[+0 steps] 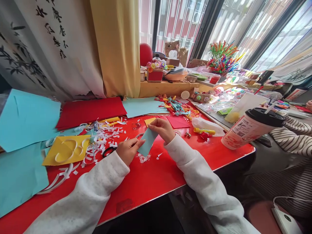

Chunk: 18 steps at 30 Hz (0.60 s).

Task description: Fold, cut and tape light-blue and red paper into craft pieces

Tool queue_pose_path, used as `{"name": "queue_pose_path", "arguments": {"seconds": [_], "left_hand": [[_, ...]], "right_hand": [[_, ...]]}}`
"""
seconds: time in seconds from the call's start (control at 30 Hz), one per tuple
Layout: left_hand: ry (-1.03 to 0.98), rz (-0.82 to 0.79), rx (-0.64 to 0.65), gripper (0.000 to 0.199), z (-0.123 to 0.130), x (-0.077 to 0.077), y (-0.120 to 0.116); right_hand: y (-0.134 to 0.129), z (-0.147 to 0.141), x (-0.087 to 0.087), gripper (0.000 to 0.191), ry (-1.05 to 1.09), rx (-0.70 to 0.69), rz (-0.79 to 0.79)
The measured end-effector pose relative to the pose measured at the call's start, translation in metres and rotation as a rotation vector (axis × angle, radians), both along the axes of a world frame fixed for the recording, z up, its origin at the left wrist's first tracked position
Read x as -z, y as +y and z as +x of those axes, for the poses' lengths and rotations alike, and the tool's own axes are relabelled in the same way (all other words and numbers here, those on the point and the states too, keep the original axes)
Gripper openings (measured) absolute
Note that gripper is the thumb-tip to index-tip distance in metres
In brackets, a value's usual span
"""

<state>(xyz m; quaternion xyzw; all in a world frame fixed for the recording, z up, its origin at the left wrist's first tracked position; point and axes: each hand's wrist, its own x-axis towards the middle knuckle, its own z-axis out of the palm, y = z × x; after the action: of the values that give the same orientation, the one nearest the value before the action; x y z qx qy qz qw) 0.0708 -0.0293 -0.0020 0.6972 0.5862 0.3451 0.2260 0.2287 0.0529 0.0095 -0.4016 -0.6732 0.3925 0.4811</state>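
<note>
A small light-blue piece of paper (147, 143) is held up between my hands above the red table (151, 172). My left hand (128, 150) pinches its lower left edge, and my right hand (162, 129) grips the top right corner. Just behind the paper lies a small yellow piece (149, 121), with a red square (178, 122) to its right. Black-handled scissors (109, 151) rest beside my left hand, partly covered. White paper scraps (143, 158) lie beneath the blue piece.
Blue sheets (26, 120), a yellow sheet (65, 150) and red sheets (91, 110) are at the left and back. A large cup (246, 130) and glue stick (204, 131) stand and lie at the right. Striped sleeves (292, 133) of another person show at the far right.
</note>
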Motion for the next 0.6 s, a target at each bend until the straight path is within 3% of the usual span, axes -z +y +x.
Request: {"name": "queue_pose_path", "arguments": {"seconds": [0.07, 0.13, 0.2, 0.3, 0.37, 0.5, 0.6], "left_hand": [[-0.011, -0.004, 0.062, 0.037, -0.001, 0.000, -0.005], [-0.011, 0.039, 0.123, 0.036, -0.002, 0.000, -0.009], [-0.037, 0.160, 0.099, 0.032, -0.003, -0.002, -0.011], [-0.036, 0.406, -0.039, 0.025, -0.004, -0.005, -0.007], [0.098, 0.520, -0.047, 0.032, -0.005, -0.003, -0.001], [0.399, 0.522, -0.005, 0.046, -0.010, 0.007, 0.007], [0.434, 0.490, -0.054, 0.054, -0.013, 0.014, 0.010]], "right_hand": [[0.011, 0.015, -0.004, 0.026, 0.032, 0.126, 0.061], [0.022, 0.033, -0.009, 0.025, 0.117, 0.391, 0.146], [0.028, 0.044, -0.012, 0.025, 0.192, 0.475, 0.148], [0.021, 0.032, -0.009, 0.027, 0.163, 0.298, 0.046], [0.006, 0.009, -0.006, 0.026, 0.122, 0.157, 0.027], [-0.021, -0.030, -0.002, 0.026, 0.146, -0.197, -0.232], [-0.027, -0.033, -0.001, 0.047, 0.197, -0.334, -0.397]]}}
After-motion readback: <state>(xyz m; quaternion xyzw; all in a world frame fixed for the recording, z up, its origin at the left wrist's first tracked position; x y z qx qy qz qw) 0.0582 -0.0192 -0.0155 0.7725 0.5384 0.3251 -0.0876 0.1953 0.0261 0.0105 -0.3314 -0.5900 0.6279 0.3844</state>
